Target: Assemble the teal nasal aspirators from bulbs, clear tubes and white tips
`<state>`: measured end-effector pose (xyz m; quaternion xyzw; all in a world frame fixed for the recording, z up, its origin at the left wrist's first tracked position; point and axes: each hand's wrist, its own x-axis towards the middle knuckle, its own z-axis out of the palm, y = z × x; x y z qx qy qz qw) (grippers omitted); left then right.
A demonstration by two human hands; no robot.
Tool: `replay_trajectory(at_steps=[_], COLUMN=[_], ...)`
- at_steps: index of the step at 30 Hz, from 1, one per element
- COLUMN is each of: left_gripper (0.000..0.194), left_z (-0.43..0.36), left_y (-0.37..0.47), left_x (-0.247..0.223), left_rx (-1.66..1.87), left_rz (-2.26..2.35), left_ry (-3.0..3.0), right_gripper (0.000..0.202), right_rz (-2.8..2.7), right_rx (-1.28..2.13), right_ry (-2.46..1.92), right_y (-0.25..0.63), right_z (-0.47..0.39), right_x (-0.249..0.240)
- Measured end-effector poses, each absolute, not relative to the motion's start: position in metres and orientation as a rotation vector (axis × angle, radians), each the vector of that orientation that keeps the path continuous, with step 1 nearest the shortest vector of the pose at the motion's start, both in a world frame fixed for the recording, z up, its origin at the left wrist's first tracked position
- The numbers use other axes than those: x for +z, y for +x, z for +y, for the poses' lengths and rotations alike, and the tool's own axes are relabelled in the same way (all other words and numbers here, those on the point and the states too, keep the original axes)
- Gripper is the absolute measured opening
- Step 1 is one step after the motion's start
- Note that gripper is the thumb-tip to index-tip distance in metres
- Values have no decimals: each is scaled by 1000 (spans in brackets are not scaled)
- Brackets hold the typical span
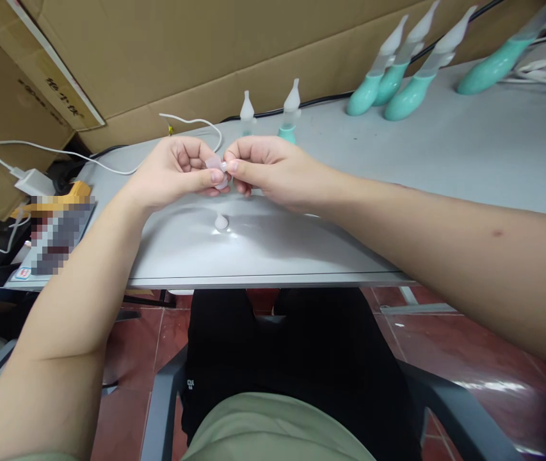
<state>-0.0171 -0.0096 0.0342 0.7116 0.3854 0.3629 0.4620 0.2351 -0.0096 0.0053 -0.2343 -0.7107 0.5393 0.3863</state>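
Note:
Near the front of the grey table, my left hand point(181, 168) is closed around a small translucent plastic piece point(215, 164), held between thumb and fingers. My right hand point(265, 163) meets it from the right, pinching a small clear end of the same piece between thumb and forefinger. My fingers hide much of the piece. Just below my hands, a small white nozzle tip point(221, 221) stands on the table. Behind my hands are two nasal aspirators with white tips, a left one point(247, 110) and a right one point(292, 102); my right hand partly covers their lower parts.
Several teal-bulbed nasal aspirators point(409, 96) stand at the back right, with another aspirator point(496, 64) leaning beyond them. Cardboard point(205, 51) walls off the table's back. A white cable point(109, 169), a charger point(35, 182) and a yellow tool point(78, 193) lie at left.

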Motion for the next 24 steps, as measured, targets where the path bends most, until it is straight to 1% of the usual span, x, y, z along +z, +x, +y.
replay_trajectory(at_steps=[4, 7, 11, 15, 20, 24], left_gripper=[75, 76, 81, 81, 78, 78], left_z=[-10, -10, -9, -7, -9, -13], left_y=[-17, -17, -19, -18, -14, -12], left_x=[33, 33, 33, 32, 31, 33], left_rx=[913, 913, 916, 968, 995, 997], left_rz=[929, 933, 967, 972, 1004, 982], left_ry=[1730, 1738, 1759, 1782, 1803, 1796], right_gripper=[40, 43, 37, 29, 24, 29], right_rz=[-1787, -1804, -1814, -1793, -1721, -1732], right_rx=[1411, 1406, 1288, 1176, 1171, 1235], right_ry=[-598, -624, -658, -607, -628, -631], right_y=[234, 236, 239, 240, 238, 238], right_z=[-10, -10, -7, -3, -8, -12], right_x=[5, 6, 7, 5, 5, 7])
